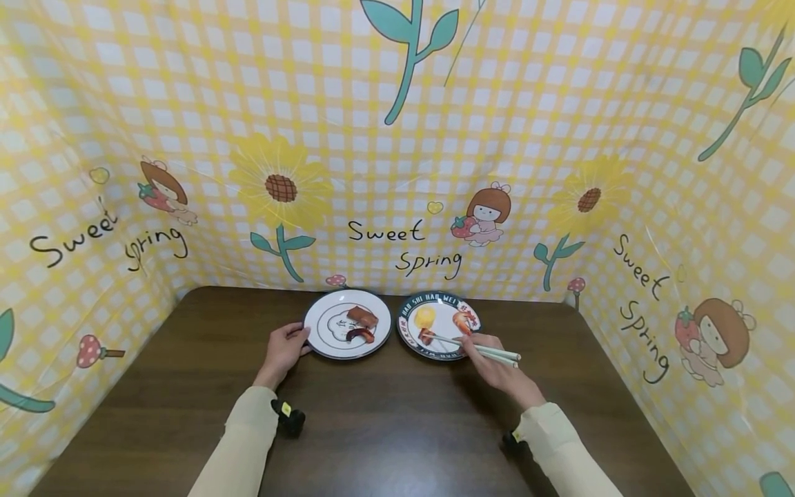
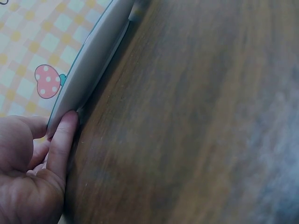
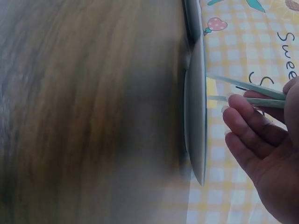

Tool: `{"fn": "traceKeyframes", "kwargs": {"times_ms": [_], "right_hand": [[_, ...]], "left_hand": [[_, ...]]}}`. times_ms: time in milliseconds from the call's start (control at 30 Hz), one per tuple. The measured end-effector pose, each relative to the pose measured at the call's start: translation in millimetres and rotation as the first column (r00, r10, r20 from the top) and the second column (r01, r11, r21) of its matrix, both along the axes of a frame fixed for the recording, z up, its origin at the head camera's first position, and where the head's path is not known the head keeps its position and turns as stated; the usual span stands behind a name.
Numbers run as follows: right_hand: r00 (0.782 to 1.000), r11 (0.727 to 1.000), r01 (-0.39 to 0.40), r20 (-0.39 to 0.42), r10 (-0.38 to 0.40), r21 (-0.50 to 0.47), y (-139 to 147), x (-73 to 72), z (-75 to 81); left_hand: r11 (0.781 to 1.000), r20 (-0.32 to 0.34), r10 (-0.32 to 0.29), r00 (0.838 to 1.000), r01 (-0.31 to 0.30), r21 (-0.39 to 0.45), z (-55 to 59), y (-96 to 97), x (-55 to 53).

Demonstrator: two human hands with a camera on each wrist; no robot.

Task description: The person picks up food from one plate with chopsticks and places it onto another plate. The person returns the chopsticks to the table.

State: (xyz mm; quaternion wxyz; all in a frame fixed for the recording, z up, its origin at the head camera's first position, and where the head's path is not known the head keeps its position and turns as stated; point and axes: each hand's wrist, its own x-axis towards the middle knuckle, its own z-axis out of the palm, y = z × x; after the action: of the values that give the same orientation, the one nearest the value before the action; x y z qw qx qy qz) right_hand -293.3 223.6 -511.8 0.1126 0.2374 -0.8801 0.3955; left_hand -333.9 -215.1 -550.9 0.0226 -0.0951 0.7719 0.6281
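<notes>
My left hand [image 1: 286,351] pinches the left rim of a white plate [image 1: 318,331], its thumb and fingers about the edge in the left wrist view. On that plate lie a flat reddish-brown piece of food [image 1: 362,317] and a dark curved piece [image 1: 359,336]. A pair of pale green chopsticks [image 1: 497,353] is held in my right hand [image 1: 493,369]. Their tips reach a small brown piece [image 1: 426,337] on the green-rimmed plate [image 1: 406,339]; whether they grip it, I cannot tell. A yellow round piece [image 1: 424,317] and an orange shrimp-like piece [image 1: 462,322] share this plate.
Both plates stand side by side at the back of a dark brown wooden table [image 1: 385,421]. A yellow checked cloth [image 1: 385,172] with printed flowers hangs behind and along both sides. Small black devices [image 1: 290,420] are strapped to both wrists.
</notes>
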Motion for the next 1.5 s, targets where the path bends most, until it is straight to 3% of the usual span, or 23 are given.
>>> {"fn": "traceKeyframes", "kwargs": {"times_ms": [100, 300, 600, 800, 933, 1133, 1300, 1500], "right_hand": [[0.999, 0.999, -0.034, 0.007, 0.034, -0.011, -1.8, -0.9, -2.6], [0.989, 0.994, -0.111, -0.101, 0.109, -0.014, -6.9, -3.8, -5.5], [0.982, 0.997, -0.079, -0.171, 0.078, 0.002, -9.1, -2.5, -0.2], [0.999, 1.000, -0.008, -0.032, 0.009, 0.021, -7.8, -3.7, -1.9], [0.999, 0.999, -0.031, 0.025, 0.031, 0.013, -10.2, -4.4, 0.6], [0.989, 0.991, -0.106, -0.091, 0.113, 0.082, -18.1, -3.1, 9.3], [0.982, 0.980, -0.099, -0.145, 0.125, 0.175, -22.4, 0.5, 14.1], [0.978, 0.992, -0.061, -0.193, 0.082, 0.112, -16.7, 0.7, 5.7]], "left_hand": [[1.000, -0.003, -0.002, 1.000, 0.002, 0.000, -0.4, 0.4, 0.6], [1.000, -0.018, -0.005, 1.000, 0.005, 0.003, -1.6, 0.7, 0.9], [1.000, -0.018, -0.001, 1.000, 0.001, -0.005, -0.7, 0.8, 0.5], [1.000, -0.018, 0.001, 1.000, -0.001, -0.008, -0.6, -0.1, 0.4], [1.000, -0.009, 0.000, 1.000, 0.000, -0.011, 0.2, -0.9, 0.8], [1.000, -0.003, -0.003, 1.000, 0.003, -0.006, 1.4, -0.7, 0.6], [1.000, 0.002, -0.004, 1.000, 0.004, -0.015, 1.4, -1.0, 1.1], [1.000, 0.001, 0.001, 1.000, -0.001, -0.017, -0.2, -2.1, -0.4]]}}
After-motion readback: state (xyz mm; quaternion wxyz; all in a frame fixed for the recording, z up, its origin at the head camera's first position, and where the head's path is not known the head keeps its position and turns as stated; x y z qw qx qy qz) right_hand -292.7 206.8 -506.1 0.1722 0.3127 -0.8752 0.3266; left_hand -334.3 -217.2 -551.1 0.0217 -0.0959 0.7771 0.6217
